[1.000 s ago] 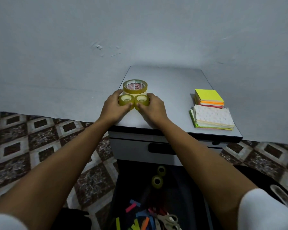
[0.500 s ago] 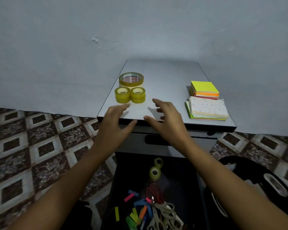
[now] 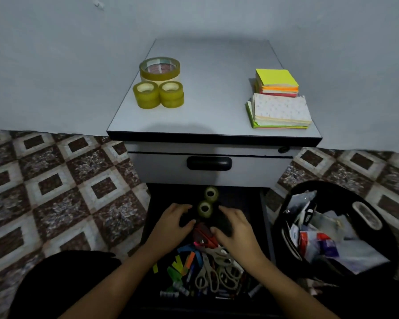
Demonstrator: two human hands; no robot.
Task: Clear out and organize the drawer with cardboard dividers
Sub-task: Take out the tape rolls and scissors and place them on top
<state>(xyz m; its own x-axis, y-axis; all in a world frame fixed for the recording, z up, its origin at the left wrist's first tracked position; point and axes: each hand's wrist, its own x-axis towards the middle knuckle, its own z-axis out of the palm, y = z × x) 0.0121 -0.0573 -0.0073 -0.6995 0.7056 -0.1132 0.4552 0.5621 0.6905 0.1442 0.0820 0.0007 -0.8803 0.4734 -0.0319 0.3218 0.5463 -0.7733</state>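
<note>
In the open drawer (image 3: 265,217), the left hand (image 3: 171,224) and right hand (image 3: 236,226) hover loosely spread, grasping nothing. A small tape roll (image 3: 204,209) lies between their fingertips, about equally near each. A second roll (image 3: 211,194) sits just behind it, toward the drawer's back.

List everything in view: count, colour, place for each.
cabinet: one, grey, against the wall.
big tape roll: one, yellowish, cabinet top, back left.
small tape rolls: two stacks, yellow, in front.
note pad pile: one, yellow and orange, top right.
paper stack: one, white over green, nearer.
drawer: one open, black, below.
loose tape rolls: two, yellow, drawer back.
scissors: at least two, pale, drawer.
paper strips: several, mixed colours, drawer.
bin: one, black, right, with rubbish.
left hand, right hand: bare, over drawer, gripping nothing.
</note>
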